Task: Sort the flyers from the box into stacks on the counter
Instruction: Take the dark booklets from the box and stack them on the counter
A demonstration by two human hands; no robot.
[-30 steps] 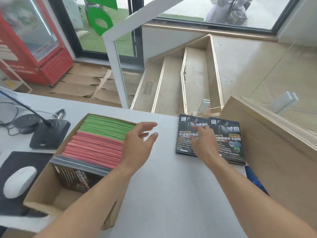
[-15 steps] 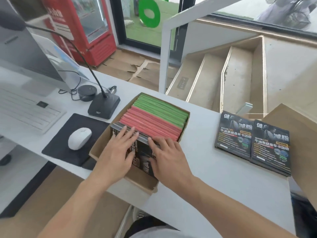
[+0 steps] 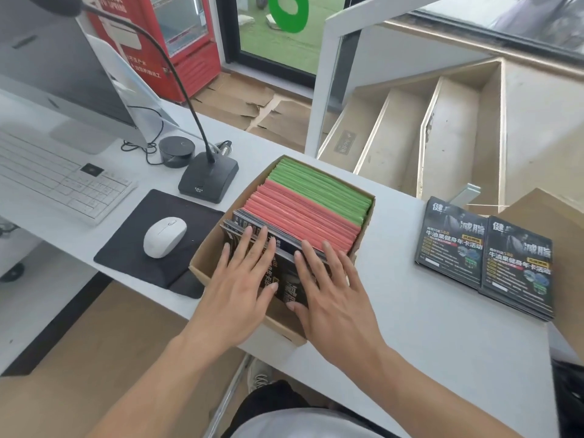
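Observation:
A cardboard box [image 3: 366, 235] sits on the white counter [image 3: 442, 343], filled with upright flyers: green ones [image 3: 322, 188] at the far end, red ones [image 3: 300, 219] in the middle, black ones [image 3: 286, 279] nearest me. My left hand [image 3: 240, 282] and my right hand [image 3: 328, 292] lie side by side with fingers spread on the leaning black flyers, fingertips at their top edges. Neither hand has closed around anything. Two stacks of black flyers [image 3: 486, 257] lie side by side on the counter to the right of the box.
Left of the box lie a white mouse [image 3: 164, 237] on a black pad [image 3: 139, 248], a desk microphone [image 3: 208, 180], a keyboard [image 3: 53, 178] and a monitor [image 3: 53, 67]. A wooden panel [image 3: 562, 241] rises at the counter's right end. Stairs lie beyond.
My right hand left the black stacks on the counter and both hands came down onto the black flyers in the box. My view swung left toward the box.

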